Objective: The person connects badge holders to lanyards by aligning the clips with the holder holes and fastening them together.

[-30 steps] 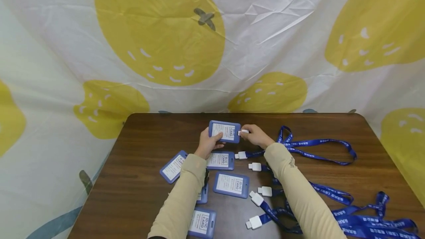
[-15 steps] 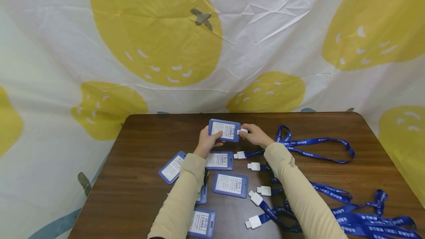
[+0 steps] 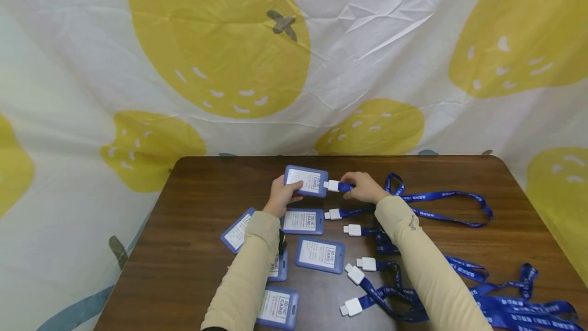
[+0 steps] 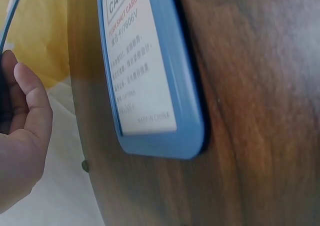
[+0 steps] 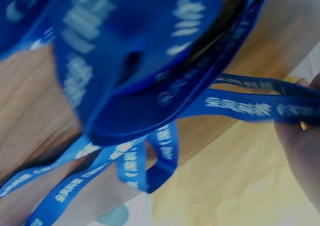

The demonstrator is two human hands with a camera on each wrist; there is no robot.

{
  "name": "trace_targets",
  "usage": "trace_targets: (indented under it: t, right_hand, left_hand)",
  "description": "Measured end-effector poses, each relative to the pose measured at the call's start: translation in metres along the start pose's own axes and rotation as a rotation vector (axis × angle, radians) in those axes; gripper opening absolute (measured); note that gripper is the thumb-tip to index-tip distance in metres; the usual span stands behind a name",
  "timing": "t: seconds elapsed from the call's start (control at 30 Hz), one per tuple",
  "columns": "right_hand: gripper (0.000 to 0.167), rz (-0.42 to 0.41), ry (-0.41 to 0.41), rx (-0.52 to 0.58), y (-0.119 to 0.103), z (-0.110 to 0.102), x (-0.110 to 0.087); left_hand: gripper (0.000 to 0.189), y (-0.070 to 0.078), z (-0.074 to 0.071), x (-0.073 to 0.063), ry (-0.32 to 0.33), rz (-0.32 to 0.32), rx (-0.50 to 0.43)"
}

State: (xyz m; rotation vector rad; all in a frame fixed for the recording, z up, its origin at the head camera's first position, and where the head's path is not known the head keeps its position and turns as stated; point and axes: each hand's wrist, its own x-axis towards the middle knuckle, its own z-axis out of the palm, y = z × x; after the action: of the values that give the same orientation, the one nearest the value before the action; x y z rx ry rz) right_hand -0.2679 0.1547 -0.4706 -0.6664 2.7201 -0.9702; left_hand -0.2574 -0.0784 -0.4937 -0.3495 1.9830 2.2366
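Observation:
My left hand [image 3: 280,196] grips a blue badge holder [image 3: 308,176] with a white ID/IC card insert, thumb over its face, raised above the table's far part. At its right end sits a lanyard's white clip [image 3: 332,185]; whether it is fastened in the slot is too small to tell. Just behind the clip, my right hand [image 3: 363,187] pinches the blue lanyard strap [image 3: 345,187]. In the right wrist view, printed strap [image 5: 240,105] runs into that hand [image 5: 300,151]. The left wrist view shows my hand [image 4: 27,131] at its left edge, the held holder mostly cut off.
Several other badge holders [image 3: 320,255] lie on the brown table [image 3: 184,229], some partly under my left sleeve. More blue lanyards [image 3: 450,197] with white clips [image 3: 352,230] lie at the right, partly under my right forearm. A fruit-print sheet [image 3: 220,40] hangs behind.
My right hand has slid right, off the white clip and onto the strap behind it, so the clip now shows. The left hand with the badge holder has shifted slightly left.

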Motion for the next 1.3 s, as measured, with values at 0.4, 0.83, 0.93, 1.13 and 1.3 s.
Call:
trace_targets:
  t: [0.4, 0.83, 0.93, 1.13, 1.3]
  right_hand:
    - [0.028, 0.139, 0.075, -0.146, 0.024, -0.002, -0.013]
    - [0.024, 0.221, 0.088, -0.183, 0.028, -0.001, -0.015]
    - [0.023, 0.229, 0.11, -0.187, 0.029, -0.001, -0.016]
    - [0.025, 0.243, 0.131, -0.18, 0.03, -0.003, -0.019]
    - [0.025, 0.234, 0.135, -0.195, 0.027, -0.006, -0.021]
  left_hand:
    - [0.03, -0.004, -0.01, 0.002, 0.049, -0.064, 0.018]
    - [0.039, -0.08, -0.032, 0.073, -0.059, -0.06, 0.056]
    - [0.046, -0.076, -0.031, 0.069, -0.016, -0.054, 0.148]
    - [0.046, -0.012, -0.019, 0.005, 0.079, -0.057, 0.292]
    - [0.048, -0.018, -0.028, 0.01, 0.102, 0.043, 0.41]
